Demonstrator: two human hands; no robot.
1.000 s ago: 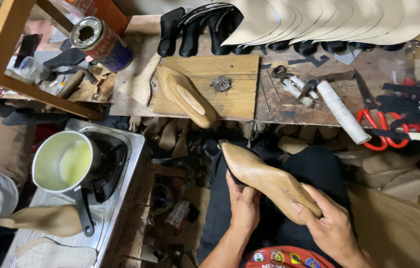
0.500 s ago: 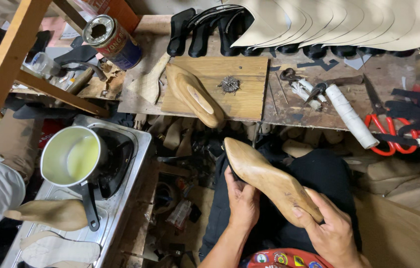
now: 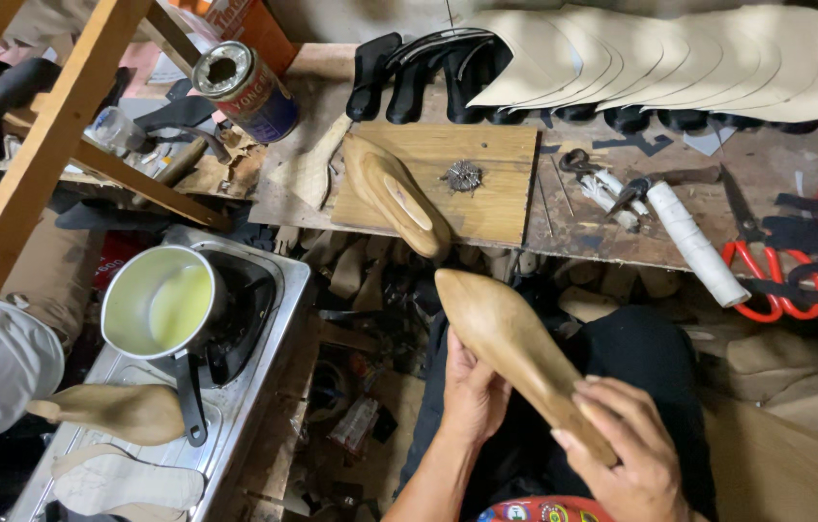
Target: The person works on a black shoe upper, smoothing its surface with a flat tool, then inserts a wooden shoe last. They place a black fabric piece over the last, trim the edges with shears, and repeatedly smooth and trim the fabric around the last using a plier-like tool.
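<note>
Gripping a wooden shoe last [image 3: 515, 343] over the lap, the left hand [image 3: 475, 391] cupped its middle from beneath while the right hand [image 3: 622, 454] closed around its heel end; the pointed toe angled up toward the workbench [image 3: 602, 227]. A small pot [image 3: 160, 304] on the stove [image 3: 264, 387] held pale yellowish liquid. An open tin can [image 3: 243, 89] lay tilted on the bench. Three lasts showed: one held, another [image 3: 397, 193] on the board [image 3: 486, 184], a third [image 3: 119, 411] on the stove.

Both hands sit low over the lap. The left hand [image 3: 475, 394] is raised on a bare forearm, palm cupped with fingers curled upward. The right hand [image 3: 622, 454] lies knuckles up, its fingers [image 3: 612, 406] bent in a grip.
</note>
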